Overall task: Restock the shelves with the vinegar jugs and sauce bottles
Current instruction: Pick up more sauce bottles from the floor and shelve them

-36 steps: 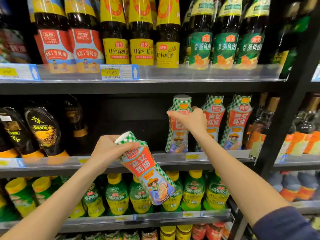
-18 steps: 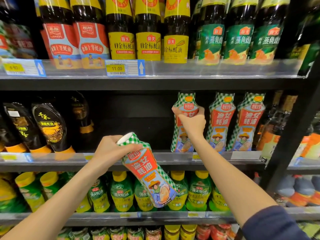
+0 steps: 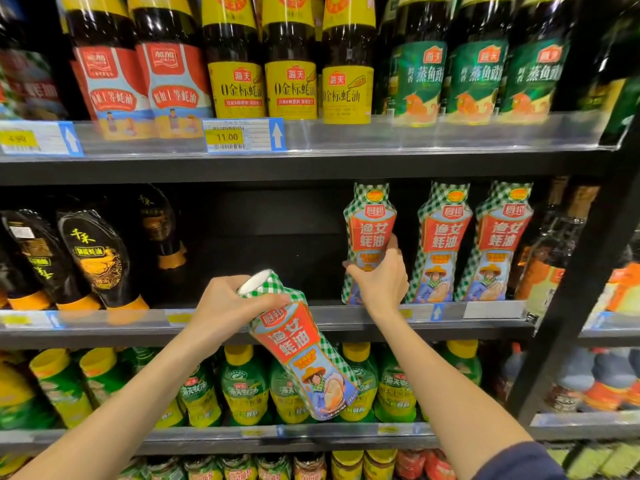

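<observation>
The left grip [image 3: 225, 306] is curled round the neck of a sauce bottle [image 3: 304, 355], with the thumb lying across the green-checked shoulder just under the white cap. This bottle hangs in the air, tilted (cap up and to the left, base down and to the right), in front of the middle shelf [image 3: 104, 336] and the green bottles [image 3: 242, 386] on the shelf below.

The right grip [image 3: 381, 282] wraps the lower half of a second sauce bottle [image 3: 370, 216]. That one stands upright on the middle shelf, fingers on its left side and thumb on its right. Two matching bottles [image 3: 471, 244] stand just to its right, and dark bottles [image 3: 93, 258] sit well apart to the left.
</observation>
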Demonstrator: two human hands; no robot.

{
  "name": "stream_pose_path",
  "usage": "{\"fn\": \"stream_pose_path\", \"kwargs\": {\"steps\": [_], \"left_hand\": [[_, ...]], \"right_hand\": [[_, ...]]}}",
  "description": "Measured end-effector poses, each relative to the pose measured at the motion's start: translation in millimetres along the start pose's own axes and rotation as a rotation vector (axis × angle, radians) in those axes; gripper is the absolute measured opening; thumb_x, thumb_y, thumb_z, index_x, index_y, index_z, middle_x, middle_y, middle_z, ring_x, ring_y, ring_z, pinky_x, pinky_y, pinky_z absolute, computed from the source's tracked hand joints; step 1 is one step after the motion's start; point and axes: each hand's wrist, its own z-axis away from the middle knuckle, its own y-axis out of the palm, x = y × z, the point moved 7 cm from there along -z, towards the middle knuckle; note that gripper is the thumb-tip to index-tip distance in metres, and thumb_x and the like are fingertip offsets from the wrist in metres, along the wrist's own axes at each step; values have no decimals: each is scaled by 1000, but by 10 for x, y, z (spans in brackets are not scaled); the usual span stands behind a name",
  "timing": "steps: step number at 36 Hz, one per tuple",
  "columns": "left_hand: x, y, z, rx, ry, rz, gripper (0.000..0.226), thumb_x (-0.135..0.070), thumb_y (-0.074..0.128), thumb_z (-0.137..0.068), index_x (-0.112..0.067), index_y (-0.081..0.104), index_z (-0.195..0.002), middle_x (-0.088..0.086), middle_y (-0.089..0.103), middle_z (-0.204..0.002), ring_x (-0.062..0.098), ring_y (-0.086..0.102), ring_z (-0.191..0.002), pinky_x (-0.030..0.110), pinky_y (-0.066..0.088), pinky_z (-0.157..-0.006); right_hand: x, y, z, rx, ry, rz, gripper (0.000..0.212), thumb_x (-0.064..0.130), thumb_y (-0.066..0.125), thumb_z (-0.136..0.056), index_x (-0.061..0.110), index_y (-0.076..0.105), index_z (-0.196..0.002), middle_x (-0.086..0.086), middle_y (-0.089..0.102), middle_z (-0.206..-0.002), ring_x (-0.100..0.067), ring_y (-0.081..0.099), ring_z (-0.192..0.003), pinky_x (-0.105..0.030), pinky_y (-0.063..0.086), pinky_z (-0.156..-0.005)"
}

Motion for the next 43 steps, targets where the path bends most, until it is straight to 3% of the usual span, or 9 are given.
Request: {"fn": "stream_pose_path", "kwargs": {"steps": [10, 14, 21, 26, 31, 36, 43], "left_hand": [[-24, 13, -41, 5, 17, -38, 22, -27, 80, -70, -9, 71, -78, -7, 74, -71, 6, 71, -65, 11, 47, -49], [-53, 28, -69, -16, 20, -45, 20, -27, 81, -71, -10, 70, -76, -10, 73, -68, 3, 69, -61, 10, 46, -48], [-109, 51, -124, -7, 22, -32, 21, -27, 81, -71, -10, 71, -77, -8, 73, -69, 5, 70, -63, 13, 48, -50], [-147, 46, -119, 3, 37, -25, 22, -28, 80, -71, -10, 71, -79, -6, 74, -71, 7, 71, -65, 13, 49, -51], [-167, 47, -104, 10, 39, -26, 24, -29, 80, -70, -9, 71, -80, -5, 74, -72, 8, 71, -66, 17, 51, -55], [-151, 46, -71, 7, 26, -23, 24, -29, 80, -70, -9, 71, -81, -6, 74, -70, 7, 71, -64, 14, 50, -50], [-126, 34, -35, -7, 24, -64, 27, -32, 81, -69, -10, 72, -82, -5, 74, -71, 8, 71, -65, 20, 52, -57]], "right_hand": [[-111, -86, -78, -4, 28, 9, 91, 41, 80, -66, 11, 35, -140, -9, 56, -117, -28, 56, -108, -42, 49, -84], [-157, -96, -99, 19, 54, 19, 75, 41, 81, -66, 7, 47, -124, -11, 58, -115, -30, 58, -106, -43, 49, -83], [-133, -79, -73, 65, 45, 76, 64, 41, 77, -71, 3, 48, -113, -13, 56, -112, -31, 55, -107, -43, 46, -82], [-91, -103, -50, 78, 10, 87, 72, 40, 75, -74, 3, 41, -126, -13, 54, -114, -31, 53, -108, -41, 45, -82], [-72, -99, -72, 134, 15, 115, 64, 39, 74, -75, 0, 45, -116, -14, 54, -111, -31, 54, -105, -39, 45, -80], [-87, -112, -111, 140, 4, 128, 71, 41, 75, -74, -1, 45, -123, -12, 56, -106, -29, 57, -101, -36, 46, -73], [-77, -122, -93, 97, 15, 155, 71, 41, 76, -74, -1, 45, -121, -13, 54, -111, -32, 57, -104, -39, 47, -77]]}}
